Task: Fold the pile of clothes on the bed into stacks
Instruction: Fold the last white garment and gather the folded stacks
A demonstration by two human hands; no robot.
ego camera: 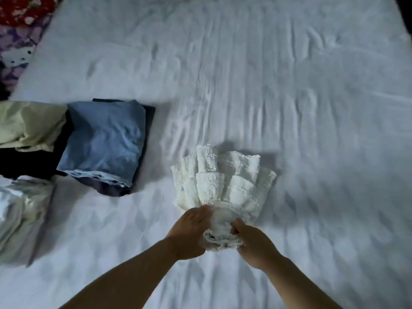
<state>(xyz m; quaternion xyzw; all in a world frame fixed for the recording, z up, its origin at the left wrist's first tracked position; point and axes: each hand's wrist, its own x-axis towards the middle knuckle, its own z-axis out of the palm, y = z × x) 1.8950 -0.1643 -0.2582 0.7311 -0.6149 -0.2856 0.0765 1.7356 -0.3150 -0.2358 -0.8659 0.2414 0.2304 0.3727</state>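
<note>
- Cream-white ruffled garment (225,181) lies on the white bed sheet (289,85), its tiers of crinkled frills fanned out on the far side of both hands, its narrow gathered end bunched between them.
- Left hand (189,233) presses against the left side of that gathered end, fingers curled round the cloth, thumb side up.
- Right hand (254,244) grips the right side of the same end, fingers curled under the bundle, a frayed edge showing between the 2 hands.
- Both bare forearms reach in from the near edge of the view and meet at the garment.
- To the left of the left hand and farther away sits a folded stack: a blue folded garment (102,143) on top of a dark navy folded garment (116,188), which shows along the near and right edges.
- Just left of that stack, touching it, lies an unfolded heap with a pale yellow-green garment (29,126) on a black garment (29,161).
- Nearer than that heap, far left of the left hand, lies a shiny silvery-white cloth (20,215), crumpled.
- At the far left corner, well apart from both hands, a red and purple patterned fabric (20,23) borders the sheet.
</note>
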